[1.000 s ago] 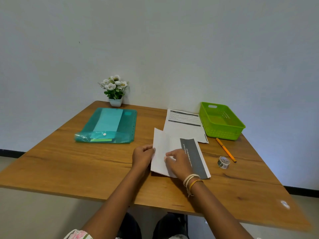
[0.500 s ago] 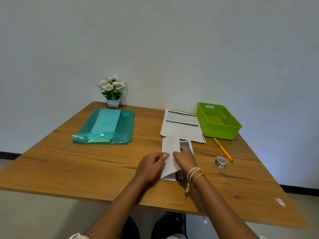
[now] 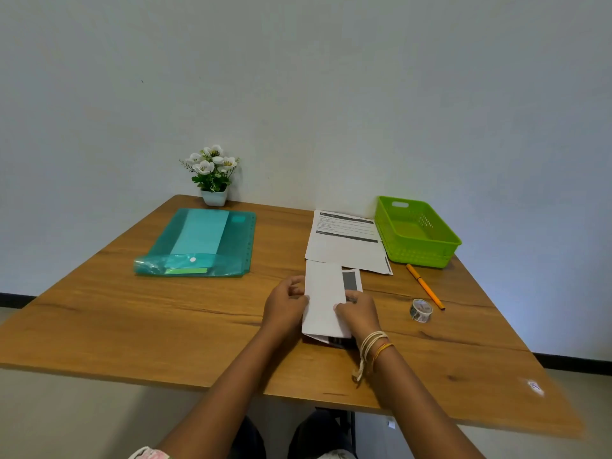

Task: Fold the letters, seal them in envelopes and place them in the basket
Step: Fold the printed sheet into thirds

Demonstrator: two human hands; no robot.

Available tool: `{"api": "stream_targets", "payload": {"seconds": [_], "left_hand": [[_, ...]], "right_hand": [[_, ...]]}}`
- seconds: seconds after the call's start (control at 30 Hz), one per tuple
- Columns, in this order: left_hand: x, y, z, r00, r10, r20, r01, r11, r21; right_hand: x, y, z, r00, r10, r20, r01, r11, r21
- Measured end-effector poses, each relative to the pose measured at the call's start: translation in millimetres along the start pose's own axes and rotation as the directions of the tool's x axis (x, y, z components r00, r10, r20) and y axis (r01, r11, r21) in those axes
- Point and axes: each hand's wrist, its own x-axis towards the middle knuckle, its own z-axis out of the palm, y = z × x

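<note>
Both hands pin one folded letter (image 3: pixel 323 299) flat on the tabletop (image 3: pixel 132 319) so the crease sets: the left hand (image 3: pixel 285 304) pinches its left edge, the right hand (image 3: pixel 359 313) presses curled fingers (image 3: pixel 341 306) on top. Just beyond the fingers lie more unfolded letters (image 3: pixel 344 246) — their number unclear — with one empty basket (image 3: pixel 417 256) farther right. One tape roll (image 3: pixel 420 310) and one pen (image 3: pixel 425 291) wait right of the fingers.

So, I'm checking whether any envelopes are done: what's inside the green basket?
The basket looks empty: only its bare green floor shows. The strip of floor just behind the near wall is hidden. The letter lies on the table, under both hands.
</note>
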Motion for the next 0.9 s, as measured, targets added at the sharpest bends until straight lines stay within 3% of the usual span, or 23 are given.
{"api": "stream_targets", "payload": {"seconds": [0.13,0.23,0.3,0.37,0.47,0.57,0.77,0.9], "left_hand": [[0.7,-3.8,0.5,0.997,-0.033,-0.070,0.030,0.999,-0.038],[-0.5,-6.4,1.2,0.997,0.006,-0.081,-0.009,0.999,-0.035],[-3.1,-6.9,0.9,0.995,0.045,-0.084,-0.050,0.997,-0.058],[-6.0,-5.9,-0.8,0.994,0.099,-0.051,-0.104,0.989,-0.105],[-10.6,-4.1,-3.1,0.981,0.188,0.040,-0.178,0.968,-0.180],[-13.0,-6.0,-2.5,0.962,0.254,0.101,-0.244,0.964,-0.106],[-9.7,-12.5,0.9,0.953,0.265,0.146,-0.285,0.948,0.140],[-8.4,-15.1,2.8,0.948,0.272,0.165,-0.310,0.903,0.296]], "right_hand": [[-0.6,9.1,7.0,0.982,-0.190,-0.011,0.169,0.896,-0.410],[-5.1,9.5,9.6,0.968,-0.249,0.027,0.219,0.789,-0.574],[-7.6,8.6,10.8,0.962,-0.261,0.085,0.264,0.797,-0.543],[-10.1,4.6,10.3,0.963,-0.232,0.137,0.268,0.889,-0.371],[-14.7,-8.9,5.1,0.960,-0.182,0.214,0.194,0.980,-0.035],[-13.4,-19.1,-2.2,0.962,-0.097,0.254,0.072,0.991,0.109],[-1.3,-16.7,-18.4,0.972,-0.058,0.229,0.100,0.979,-0.176],[5.7,-14.6,-25.6,0.966,-0.075,0.247,0.170,0.905,-0.390]]}}
